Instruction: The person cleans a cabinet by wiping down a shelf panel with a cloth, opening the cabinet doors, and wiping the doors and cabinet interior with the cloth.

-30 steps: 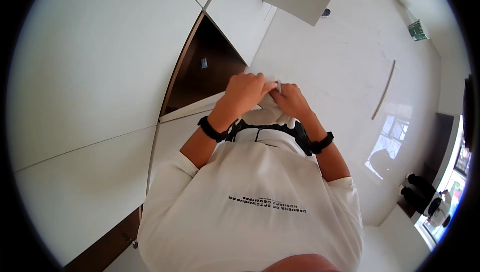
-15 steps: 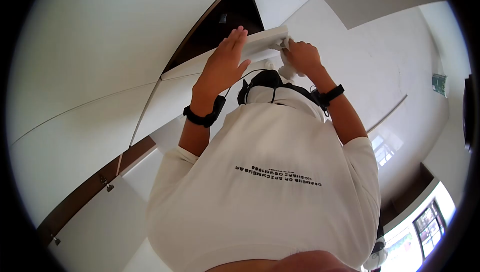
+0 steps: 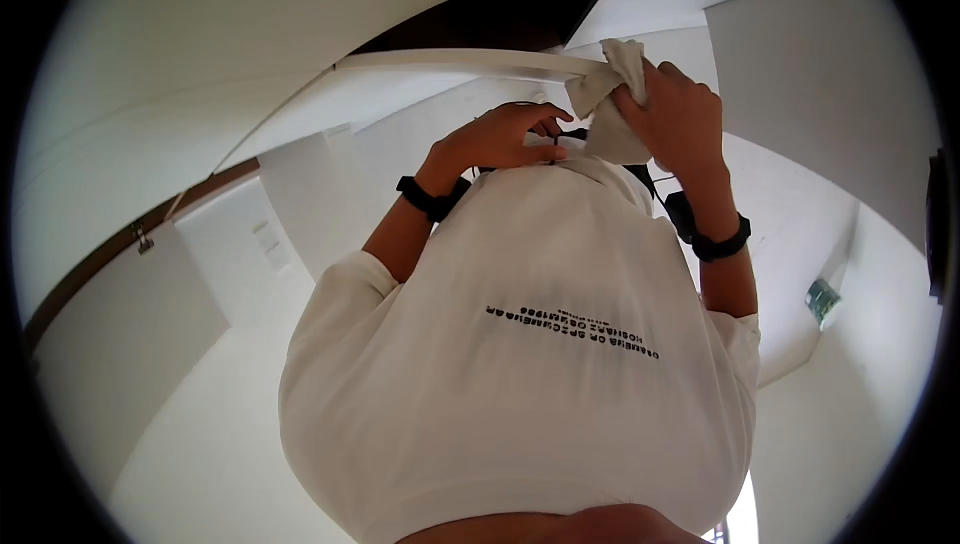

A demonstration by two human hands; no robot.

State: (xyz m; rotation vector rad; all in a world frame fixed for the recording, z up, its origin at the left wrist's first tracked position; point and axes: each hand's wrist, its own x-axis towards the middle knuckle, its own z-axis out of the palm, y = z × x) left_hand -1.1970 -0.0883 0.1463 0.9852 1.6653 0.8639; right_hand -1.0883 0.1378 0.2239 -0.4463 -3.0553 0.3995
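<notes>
My right hand (image 3: pixel 682 122) is closed around a crumpled off-white cloth (image 3: pixel 618 134), part of which hangs below the fingers and part sticks up above them. The cloth is up against the end of a long white panel edge (image 3: pixel 460 63), which borders a dark cabinet opening (image 3: pixel 500 6). My left hand (image 3: pixel 505 136) hovers in front of my shirt, its fingers loosely bent and the thumb apart. Nothing shows in it. The left fingertips point towards the cloth, a short gap away.
Large white cabinet fronts (image 3: pixel 200 54) curve across the upper left. A dark brown strip with a metal clip-like fitting (image 3: pixel 143 239) runs along the lower left. On the right, a small green sign (image 3: pixel 823 302) is on the pale wall.
My left hand has come away from the dark opening, down towards my chest, and its fingers have bent. My right hand has moved right with the cloth, which shows more. The view has turned.
</notes>
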